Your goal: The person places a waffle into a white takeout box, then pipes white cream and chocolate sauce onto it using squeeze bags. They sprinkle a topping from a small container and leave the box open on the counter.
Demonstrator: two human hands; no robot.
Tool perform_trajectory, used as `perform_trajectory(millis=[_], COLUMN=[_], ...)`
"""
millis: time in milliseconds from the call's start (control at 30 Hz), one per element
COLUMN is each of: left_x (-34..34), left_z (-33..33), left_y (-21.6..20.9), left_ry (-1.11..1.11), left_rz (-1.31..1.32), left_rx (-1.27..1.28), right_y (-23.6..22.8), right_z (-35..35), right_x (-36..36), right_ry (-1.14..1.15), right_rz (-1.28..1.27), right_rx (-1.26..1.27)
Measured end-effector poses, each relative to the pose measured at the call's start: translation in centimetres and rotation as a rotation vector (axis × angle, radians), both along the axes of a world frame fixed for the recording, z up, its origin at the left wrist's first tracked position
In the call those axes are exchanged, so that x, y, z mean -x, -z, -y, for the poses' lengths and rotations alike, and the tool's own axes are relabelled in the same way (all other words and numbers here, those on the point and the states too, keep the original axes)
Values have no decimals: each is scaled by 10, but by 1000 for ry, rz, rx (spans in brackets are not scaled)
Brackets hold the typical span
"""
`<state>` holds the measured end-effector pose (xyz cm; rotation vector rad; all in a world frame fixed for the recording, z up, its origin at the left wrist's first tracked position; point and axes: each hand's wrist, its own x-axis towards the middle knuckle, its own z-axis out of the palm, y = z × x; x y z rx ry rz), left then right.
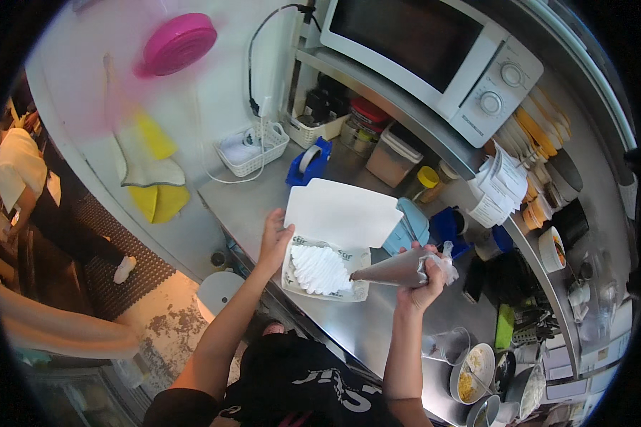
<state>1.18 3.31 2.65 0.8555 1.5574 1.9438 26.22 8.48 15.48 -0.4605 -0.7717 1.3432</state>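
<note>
An open white takeaway box (pixel 345 213) sits at the front edge of the steel counter, its lid tilted back. Printed paper lines the inside, and ridged white cream (pixel 319 270) covers much of the bottom. My left hand (pixel 274 240) grips the box's left side near the lid hinge, the thumb on the rim. In my right hand (pixel 426 282) is a piping bag (pixel 388 275) with a brownish filling, squeezed near its twisted top. The bag lies nearly level, its tip pointing left at the cream's right edge; whether tip and cream touch I cannot tell.
Behind the box stand a blue tape dispenser (pixel 309 162), a white basket (pixel 253 148) and lidded tubs (pixel 393 156). A microwave (pixel 434 57) rests on the shelf above. Bowls of food (pixel 472 373) and a clear plastic cup (pixel 446 346) occupy the right. A person (pixel 39 192) stands far left.
</note>
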Motion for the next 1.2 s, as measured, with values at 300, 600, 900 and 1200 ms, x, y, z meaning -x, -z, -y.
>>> perform_trajectory(millis=[300,600,900,1200], left_x=[1,-5,5,5], left_z=[-4,20,22,23], left_y=[32,23,31,40], left_ry=[79,47,69,101], left_rz=[4,-13,16,113], left_rx=[-1,20,-24,-50], right_y=[14,34,44,51], right_z=[-7,-3,11,10], right_x=[50,71,103,117], right_ry=[44,64,35,65], right_rz=[-11,-25,5,61], right_rx=[156,169,180,120])
